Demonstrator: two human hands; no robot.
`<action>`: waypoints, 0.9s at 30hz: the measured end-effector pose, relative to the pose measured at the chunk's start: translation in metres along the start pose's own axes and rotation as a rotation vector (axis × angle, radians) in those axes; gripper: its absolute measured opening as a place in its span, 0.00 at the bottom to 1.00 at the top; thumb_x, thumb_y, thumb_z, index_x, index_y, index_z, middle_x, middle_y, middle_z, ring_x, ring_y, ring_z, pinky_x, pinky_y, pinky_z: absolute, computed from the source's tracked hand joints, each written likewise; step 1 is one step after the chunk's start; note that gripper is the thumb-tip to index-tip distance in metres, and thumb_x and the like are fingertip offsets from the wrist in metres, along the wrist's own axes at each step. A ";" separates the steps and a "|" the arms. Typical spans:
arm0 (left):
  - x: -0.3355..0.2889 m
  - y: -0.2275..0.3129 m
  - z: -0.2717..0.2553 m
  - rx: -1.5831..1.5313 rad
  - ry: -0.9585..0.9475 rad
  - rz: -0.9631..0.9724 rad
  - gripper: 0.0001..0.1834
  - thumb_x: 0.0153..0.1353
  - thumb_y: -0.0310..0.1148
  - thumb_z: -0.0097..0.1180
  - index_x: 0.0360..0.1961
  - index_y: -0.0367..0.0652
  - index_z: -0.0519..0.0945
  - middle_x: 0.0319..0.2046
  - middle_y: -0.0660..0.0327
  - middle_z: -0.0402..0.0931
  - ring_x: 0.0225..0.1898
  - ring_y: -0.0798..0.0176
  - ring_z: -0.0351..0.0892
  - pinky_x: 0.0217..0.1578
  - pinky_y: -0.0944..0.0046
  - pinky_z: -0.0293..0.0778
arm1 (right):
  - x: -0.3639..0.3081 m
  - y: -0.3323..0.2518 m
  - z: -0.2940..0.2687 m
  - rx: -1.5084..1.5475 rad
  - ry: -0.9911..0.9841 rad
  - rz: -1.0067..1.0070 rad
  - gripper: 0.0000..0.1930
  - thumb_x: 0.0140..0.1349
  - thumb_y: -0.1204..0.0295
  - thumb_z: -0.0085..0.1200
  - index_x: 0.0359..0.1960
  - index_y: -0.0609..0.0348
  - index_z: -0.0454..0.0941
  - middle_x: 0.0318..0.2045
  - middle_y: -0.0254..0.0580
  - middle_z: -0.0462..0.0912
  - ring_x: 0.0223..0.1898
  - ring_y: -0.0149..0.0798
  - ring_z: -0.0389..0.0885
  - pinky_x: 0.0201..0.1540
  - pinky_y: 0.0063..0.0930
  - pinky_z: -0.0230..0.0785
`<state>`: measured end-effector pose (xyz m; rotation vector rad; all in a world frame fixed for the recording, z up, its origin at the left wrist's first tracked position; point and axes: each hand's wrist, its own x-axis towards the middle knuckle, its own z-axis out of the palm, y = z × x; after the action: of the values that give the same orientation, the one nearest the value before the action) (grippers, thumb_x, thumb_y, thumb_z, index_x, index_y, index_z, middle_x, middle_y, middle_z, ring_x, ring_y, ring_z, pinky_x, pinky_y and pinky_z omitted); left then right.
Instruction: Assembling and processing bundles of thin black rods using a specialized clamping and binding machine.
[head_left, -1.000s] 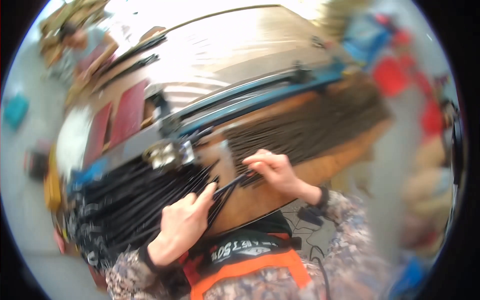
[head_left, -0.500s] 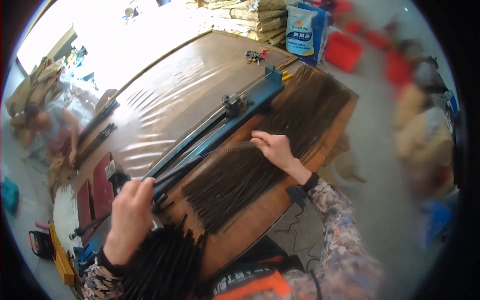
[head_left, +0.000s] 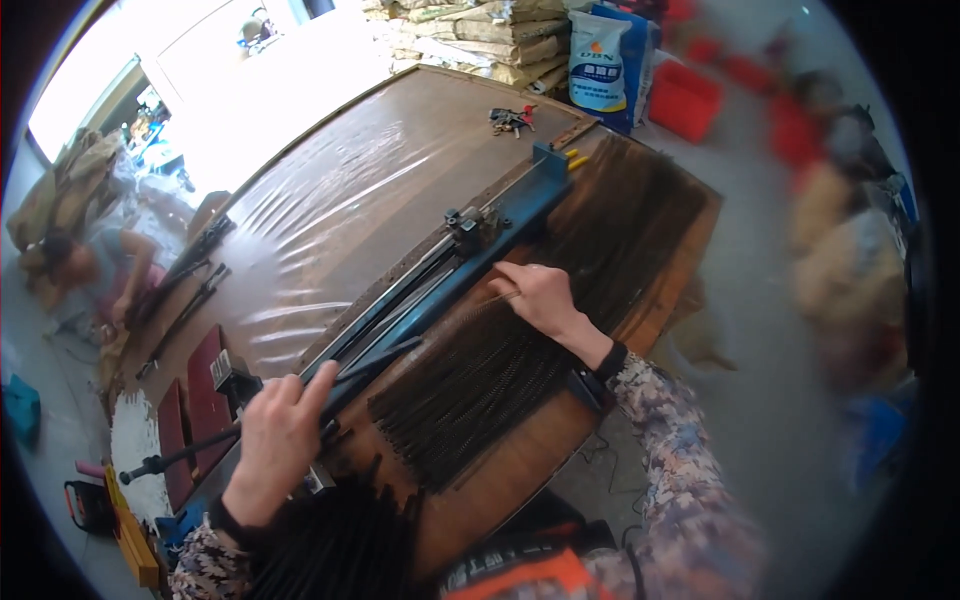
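Now my left hand (head_left: 272,435) has its fingers bent and closed around a black tube (head_left: 385,356), which points out past my thumb, up and to the right, over the near edge of the long blue rail (head_left: 425,308). On the other side of this hand a dark rod with a knob (head_left: 152,467) sticks out to the left; whether it belongs to the same piece, I cannot tell. My right hand (head_left: 545,300) is well apart from the left one, with thumb and first finger pressed together on the end of a thin spring (head_left: 465,322). This spring is blurred, and it runs from my fingertips down and left toward the tube; if it goes inside, I cannot see clearly. Under it, on the brown wooden table (head_left: 470,520), lies a wide layer of thin dark springs (head_left: 465,395), side by side. Close to my body, below my left wrist, there is a bundle of black tubes (head_left: 335,540). Beyond the rail, a clear plastic sheet (head_left: 335,215) covers the large tabletop, and some keys (head_left: 512,121) rest near its far corner. To the left of my left hand are two dark red boards (head_left: 207,375), and farther, at the table's left side, another person (head_left: 125,262) is bending forward.
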<state>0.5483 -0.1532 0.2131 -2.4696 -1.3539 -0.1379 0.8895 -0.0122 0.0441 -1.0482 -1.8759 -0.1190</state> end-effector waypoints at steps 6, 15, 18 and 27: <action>-0.003 0.021 -0.017 -0.119 -0.044 -0.019 0.27 0.54 0.22 0.56 0.58 0.49 0.80 0.25 0.60 0.69 0.30 0.55 0.74 0.32 0.56 0.73 | 0.020 -0.111 -0.010 0.386 0.002 -0.318 0.32 0.59 0.59 0.66 0.63 0.59 0.75 0.35 0.37 0.83 0.36 0.40 0.80 0.42 0.34 0.72; -0.032 0.022 -0.032 -0.013 0.142 -0.165 0.26 0.59 0.22 0.60 0.60 0.47 0.80 0.23 0.59 0.68 0.26 0.55 0.71 0.28 0.55 0.69 | 0.008 -0.104 0.004 0.731 -0.074 -0.129 0.14 0.59 0.76 0.65 0.47 0.56 0.86 0.29 0.32 0.82 0.35 0.36 0.79 0.41 0.31 0.73; -0.069 -0.006 -0.043 0.029 0.231 -0.308 0.26 0.59 0.21 0.60 0.60 0.46 0.79 0.23 0.58 0.70 0.27 0.54 0.71 0.29 0.55 0.69 | 0.015 -0.078 0.003 0.620 -0.125 0.025 0.15 0.69 0.67 0.59 0.54 0.59 0.81 0.39 0.37 0.84 0.42 0.33 0.81 0.48 0.26 0.72; -0.140 -0.009 -0.049 -0.051 0.118 -0.426 0.26 0.58 0.21 0.59 0.59 0.51 0.81 0.24 0.59 0.71 0.28 0.56 0.72 0.31 0.56 0.72 | 0.004 -0.132 0.008 1.219 -0.647 0.390 0.24 0.76 0.52 0.47 0.51 0.62 0.83 0.21 0.29 0.79 0.26 0.25 0.69 0.30 0.24 0.66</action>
<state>0.4678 -0.2772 0.2285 -2.1357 -1.8204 -0.4114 0.7908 -0.0883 0.0871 -0.5353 -1.7111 1.5430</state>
